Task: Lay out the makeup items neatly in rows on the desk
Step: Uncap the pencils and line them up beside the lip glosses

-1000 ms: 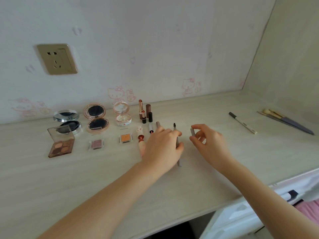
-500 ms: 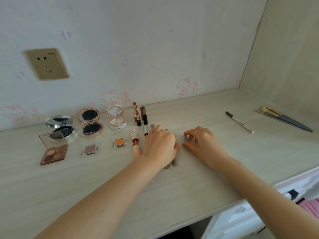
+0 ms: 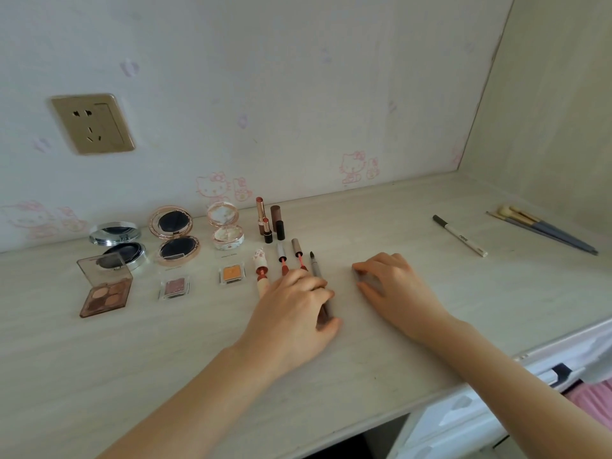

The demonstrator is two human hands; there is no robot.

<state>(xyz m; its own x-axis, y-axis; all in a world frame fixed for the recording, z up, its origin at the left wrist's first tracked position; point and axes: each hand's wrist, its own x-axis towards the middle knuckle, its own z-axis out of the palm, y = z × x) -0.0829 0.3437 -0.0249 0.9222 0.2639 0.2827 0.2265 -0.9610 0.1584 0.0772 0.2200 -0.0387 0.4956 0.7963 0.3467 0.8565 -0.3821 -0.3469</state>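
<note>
On the pale wooden desk (image 3: pixel 185 366) my left hand (image 3: pixel 294 313) lies over a grey brow pencil (image 3: pixel 316 268), fingers and thumb curled round its lower part. The pencil lies parallel to two lip glosses (image 3: pixel 282 260) and a pink lipstick (image 3: pixel 261 271) on its left. My right hand (image 3: pixel 397 289) is just to the right, low on the desk, pinching a small grey cap (image 3: pixel 366 280) that is mostly hidden. Further left stand upright lipsticks (image 3: pixel 270 223), three open compacts (image 3: pixel 175 236), two single eyeshadows (image 3: pixel 174 287) and an open eyeshadow palette (image 3: pixel 106 294).
A white liner pen (image 3: pixel 460 236) and a bunch of makeup brushes (image 3: pixel 546 232) lie apart at the far right, near the side wall. A wall socket (image 3: pixel 92 124) sits above the compacts. The desk's front edge runs diagonally at the lower right, above white drawers (image 3: pixel 463 422).
My left hand has brought the brow pencil down onto the desk beside the lip glosses. My right hand has lowered the small cap from above the desk to its surface.
</note>
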